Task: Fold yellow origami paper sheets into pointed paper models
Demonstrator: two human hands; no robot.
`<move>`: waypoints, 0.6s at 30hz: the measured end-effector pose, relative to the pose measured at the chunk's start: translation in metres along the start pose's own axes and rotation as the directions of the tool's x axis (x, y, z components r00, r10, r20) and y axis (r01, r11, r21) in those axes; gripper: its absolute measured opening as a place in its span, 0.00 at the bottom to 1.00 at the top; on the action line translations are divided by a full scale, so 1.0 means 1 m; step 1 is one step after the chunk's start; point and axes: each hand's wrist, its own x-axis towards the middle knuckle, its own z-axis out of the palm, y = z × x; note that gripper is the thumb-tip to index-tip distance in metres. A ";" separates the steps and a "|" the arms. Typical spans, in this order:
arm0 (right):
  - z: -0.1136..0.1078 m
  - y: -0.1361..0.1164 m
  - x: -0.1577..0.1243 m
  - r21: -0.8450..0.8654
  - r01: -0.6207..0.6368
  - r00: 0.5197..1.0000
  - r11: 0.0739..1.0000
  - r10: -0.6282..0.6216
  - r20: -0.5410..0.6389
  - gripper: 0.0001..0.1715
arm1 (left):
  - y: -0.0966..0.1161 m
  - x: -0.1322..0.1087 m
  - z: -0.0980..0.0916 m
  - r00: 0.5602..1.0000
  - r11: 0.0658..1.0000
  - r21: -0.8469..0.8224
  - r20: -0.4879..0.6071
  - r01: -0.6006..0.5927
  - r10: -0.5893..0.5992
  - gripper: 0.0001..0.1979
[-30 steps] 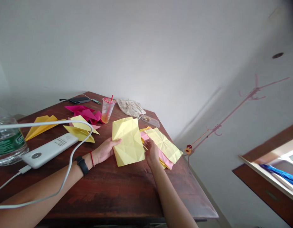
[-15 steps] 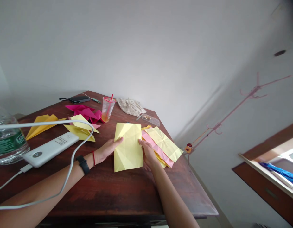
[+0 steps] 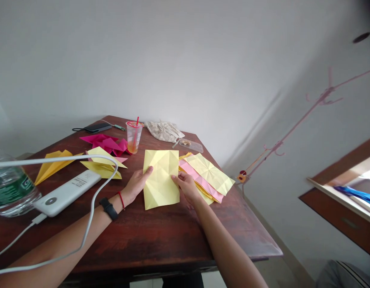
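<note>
A creased pale yellow sheet of paper [image 3: 161, 178] lies flat on the dark wooden table [image 3: 149, 236]. My left hand [image 3: 137, 185] rests on its left edge with fingers stretched out along the paper. My right hand [image 3: 186, 187] presses its right edge, fingers spread flat. A black band and a red string circle my left wrist. Just right of the sheet lies a stack of creased papers [image 3: 207, 178], yellow on top of pink.
Folded yellow shapes [image 3: 102, 164], an orange-yellow paper plane [image 3: 53, 166] and magenta folded paper [image 3: 108, 144] lie to the left. A plastic cup with a red straw [image 3: 133, 137], a phone [image 3: 93, 128], a white power bank with cable [image 3: 67, 193], a water bottle [image 3: 11, 188] and a patterned pouch [image 3: 163, 131] are also there.
The yellow sheet has been laid down flat and squared between both hands. My right hand moved from the paper stack onto the sheet's right edge. The camera tilted slightly.
</note>
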 end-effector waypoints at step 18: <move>-0.005 0.000 0.004 0.034 0.029 0.998 0.999 -0.031 0.062 0.16 | -0.004 0.008 -0.004 0.998 0.977 0.206 -0.013 -0.061 0.065 0.28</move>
